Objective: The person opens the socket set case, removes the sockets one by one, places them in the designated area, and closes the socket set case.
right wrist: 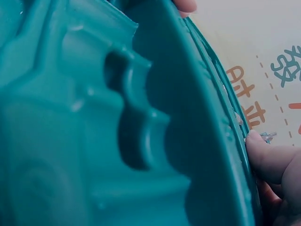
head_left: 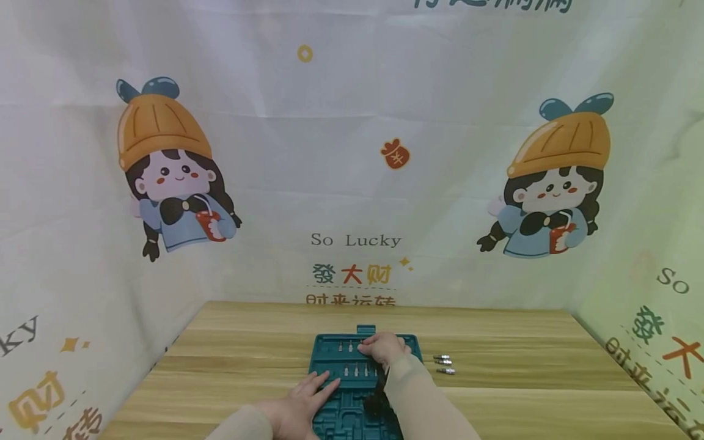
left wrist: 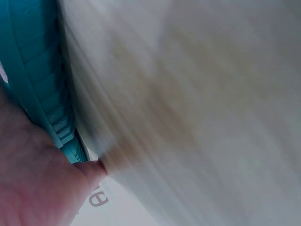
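A teal tool case (head_left: 352,382) lies unfolded on the table, with moulded slots in both halves. My right hand (head_left: 387,348) is over the right part of its upper half, pinching a small metal bit socket (right wrist: 268,137) that shows by the thumb tip in the right wrist view. Several bit sockets (head_left: 356,370) stand in two rows in the upper half, partly hidden by that hand. With fingers spread, my left hand (head_left: 299,403) rests on the case's left edge; the left wrist view shows it against the teal side wall (left wrist: 35,70).
Three loose bit sockets (head_left: 444,362) lie on the wooden table (head_left: 511,354) just right of the case. A black strap (head_left: 379,400) at the right wrist hangs over the lower half. Printed cloth (head_left: 352,183) walls enclose the table at the back and sides.
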Demonstrator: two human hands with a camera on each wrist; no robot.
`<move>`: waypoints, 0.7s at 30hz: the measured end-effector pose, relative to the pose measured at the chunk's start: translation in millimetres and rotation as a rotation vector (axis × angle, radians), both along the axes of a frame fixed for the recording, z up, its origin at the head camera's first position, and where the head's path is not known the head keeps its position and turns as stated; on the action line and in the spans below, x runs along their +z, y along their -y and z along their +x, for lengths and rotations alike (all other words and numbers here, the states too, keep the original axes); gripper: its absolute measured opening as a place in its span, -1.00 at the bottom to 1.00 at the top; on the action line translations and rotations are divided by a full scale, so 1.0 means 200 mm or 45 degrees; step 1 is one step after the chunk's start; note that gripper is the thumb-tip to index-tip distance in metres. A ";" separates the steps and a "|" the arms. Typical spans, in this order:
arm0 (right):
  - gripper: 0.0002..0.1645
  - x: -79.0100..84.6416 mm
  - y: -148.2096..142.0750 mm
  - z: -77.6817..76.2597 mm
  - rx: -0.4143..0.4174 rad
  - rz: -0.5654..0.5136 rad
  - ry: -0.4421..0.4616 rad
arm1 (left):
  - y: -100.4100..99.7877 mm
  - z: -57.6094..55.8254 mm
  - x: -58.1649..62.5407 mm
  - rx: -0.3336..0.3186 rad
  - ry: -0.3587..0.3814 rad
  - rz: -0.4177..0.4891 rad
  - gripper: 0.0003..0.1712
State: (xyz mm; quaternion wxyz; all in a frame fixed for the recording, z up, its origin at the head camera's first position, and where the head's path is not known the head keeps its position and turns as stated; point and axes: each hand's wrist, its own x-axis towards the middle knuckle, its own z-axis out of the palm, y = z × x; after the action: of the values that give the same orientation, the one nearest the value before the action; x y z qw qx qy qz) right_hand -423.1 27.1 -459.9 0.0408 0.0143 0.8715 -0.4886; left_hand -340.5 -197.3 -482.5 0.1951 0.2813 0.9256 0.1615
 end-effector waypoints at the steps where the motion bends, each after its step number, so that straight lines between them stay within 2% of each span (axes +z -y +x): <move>1: -0.89 0.00 0.00 0.00 -0.001 0.007 0.003 | 0.01 -0.03 -0.04 -0.005 0.001 0.007 0.16; 4: -0.88 0.00 0.00 0.00 -0.007 0.016 0.010 | 0.05 -0.10 -0.15 -0.024 0.009 0.019 0.17; 7: -0.84 -0.01 0.00 -0.01 -0.003 0.011 -0.002 | 0.05 -0.13 -0.18 -0.024 0.022 0.024 0.19; 13: -0.77 -0.01 -0.03 -0.02 0.083 0.005 -0.066 | 0.02 -0.02 -0.03 0.013 0.030 0.010 0.19; 16: -0.74 -0.01 -0.03 -0.01 0.152 -0.093 -0.068 | -0.01 0.03 0.04 0.019 0.035 -0.008 0.17; 17: -0.73 0.00 -0.04 0.00 0.174 -0.132 -0.065 | -0.02 0.04 0.05 0.023 0.036 -0.011 0.17; 18: -0.73 0.01 -0.04 0.00 0.196 -0.172 -0.060 | -0.01 0.02 0.02 0.019 0.046 -0.003 0.17; 21: -0.71 0.04 -0.05 0.01 0.248 -0.248 -0.046 | -0.02 0.04 0.07 0.036 0.064 -0.003 0.16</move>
State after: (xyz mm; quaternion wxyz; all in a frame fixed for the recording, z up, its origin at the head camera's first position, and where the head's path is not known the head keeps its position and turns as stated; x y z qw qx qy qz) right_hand -421.5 37.2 -452.0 0.0737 -0.0832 0.8178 -0.5647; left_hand -332.2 -193.4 -469.3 0.2165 0.2638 0.9245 0.1701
